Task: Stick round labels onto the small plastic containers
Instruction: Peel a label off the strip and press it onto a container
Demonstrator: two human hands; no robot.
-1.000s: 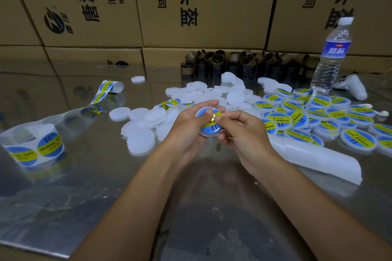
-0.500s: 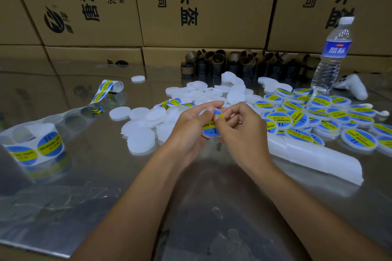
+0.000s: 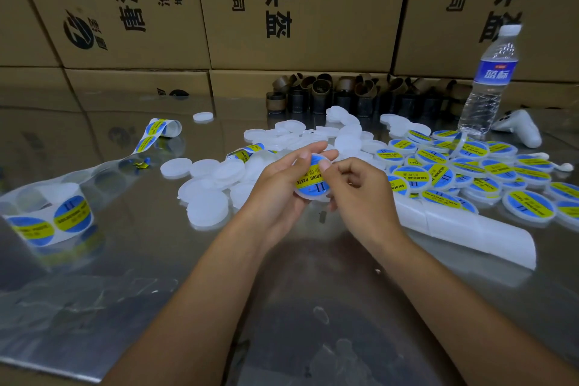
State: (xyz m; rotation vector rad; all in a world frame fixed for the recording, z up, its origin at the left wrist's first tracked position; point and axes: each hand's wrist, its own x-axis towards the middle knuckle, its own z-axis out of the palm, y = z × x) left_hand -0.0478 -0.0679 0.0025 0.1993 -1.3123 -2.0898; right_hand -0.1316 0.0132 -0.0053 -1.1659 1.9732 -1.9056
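Observation:
My left hand [image 3: 279, 188] grips a small round white plastic container [image 3: 313, 180] by its edge, above the middle of the table. A blue and yellow round label covers its top face. My right hand [image 3: 360, 194] is beside it with curled fingers, and its thumb and forefinger touch the container's upper right edge. A pile of plain white containers [image 3: 219, 178] lies behind and left of my hands. Several labelled containers [image 3: 470, 175] lie heaped to the right. A roll of labels [image 3: 50, 219] stands at the left, its backing strip trailing away to the back.
The table [image 3: 156, 260] is shiny metal. A water bottle [image 3: 492, 78] and a white controller [image 3: 520, 128] stand at the back right. Brown cardboard cores [image 3: 344, 94] line the back under stacked cartons [image 3: 282, 9]. A white paper roll [image 3: 470, 229] lies to the right of my right hand.
The container has turned in my hands so its labelled face now points at me. My right hand has shifted from covering the label to touching its right edge.

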